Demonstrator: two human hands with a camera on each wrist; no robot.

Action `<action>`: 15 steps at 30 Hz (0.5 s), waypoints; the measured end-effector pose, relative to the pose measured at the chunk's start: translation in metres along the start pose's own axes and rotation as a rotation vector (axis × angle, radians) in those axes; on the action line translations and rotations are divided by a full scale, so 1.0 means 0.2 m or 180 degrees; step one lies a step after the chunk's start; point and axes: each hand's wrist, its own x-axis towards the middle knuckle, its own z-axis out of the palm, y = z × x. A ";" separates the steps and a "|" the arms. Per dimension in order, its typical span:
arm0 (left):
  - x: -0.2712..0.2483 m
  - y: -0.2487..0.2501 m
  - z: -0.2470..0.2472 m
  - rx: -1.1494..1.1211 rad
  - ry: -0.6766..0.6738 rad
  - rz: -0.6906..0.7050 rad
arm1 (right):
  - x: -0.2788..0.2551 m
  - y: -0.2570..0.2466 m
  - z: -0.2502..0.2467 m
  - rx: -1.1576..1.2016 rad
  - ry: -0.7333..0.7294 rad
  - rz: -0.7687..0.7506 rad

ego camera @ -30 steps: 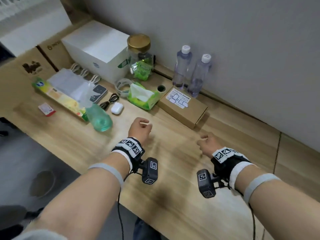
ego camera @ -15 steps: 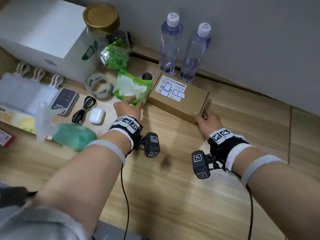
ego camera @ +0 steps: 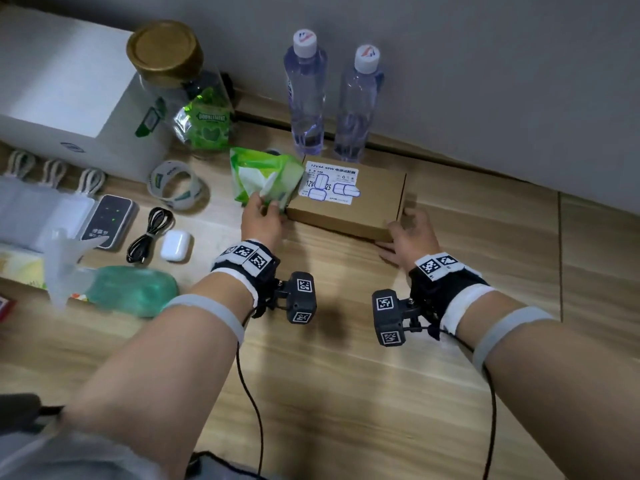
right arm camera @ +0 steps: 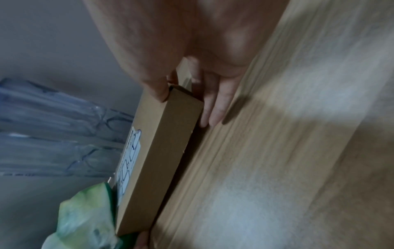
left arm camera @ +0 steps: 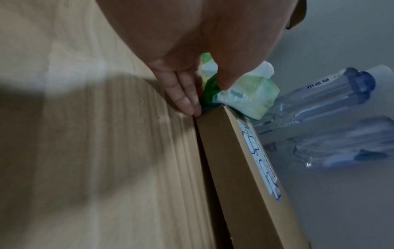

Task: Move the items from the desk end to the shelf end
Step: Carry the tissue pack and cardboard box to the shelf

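Nearest you, both forearms reach over the wooden desk [ego camera: 346, 393], each wrist carrying a strapped camera. Toward the near left edge a green spray bottle [ego camera: 131, 292] lies on its side.

Your left hand [ego camera: 261, 220] pinches the green tissue pack [ego camera: 265, 178]: in the left wrist view the thumb sits on top of the pack and the fingers [left arm camera: 185, 96] run down beside it to the left end of the brown cardboard box [ego camera: 349, 199], so that grip is clamped on the pack. The pack leans partly over the left end of the box top, covering the edge of the white label.

Your right hand [ego camera: 407, 237] is at the right end of the box. The right wrist view shows the thumb pressed on the top corner and the fingers [right arm camera: 213, 104] lying along the lower front edge against the desk, so that grip is closed round the box end. The box lies flat, just in front of the back edge.

Left of your left hand lie a white earbud case [ego camera: 175, 245], a coiled black cable [ego camera: 150, 233], a dark handheld device [ego camera: 109, 221] and a roll of tape [ego camera: 175, 183].

Farther back, two water bottles [ego camera: 329, 98] stand upright along the back edge against the wall, just behind the box. To their left stands a glass jar with a gold lid [ego camera: 180, 88], and beside it a white box [ego camera: 62, 95] toward the far left corner.
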 end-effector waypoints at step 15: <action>-0.82 0.24 0.51 -0.0111 -0.0942 -0.0067 | -0.47 0.13 -0.91 0.0972 0.0440 0.0147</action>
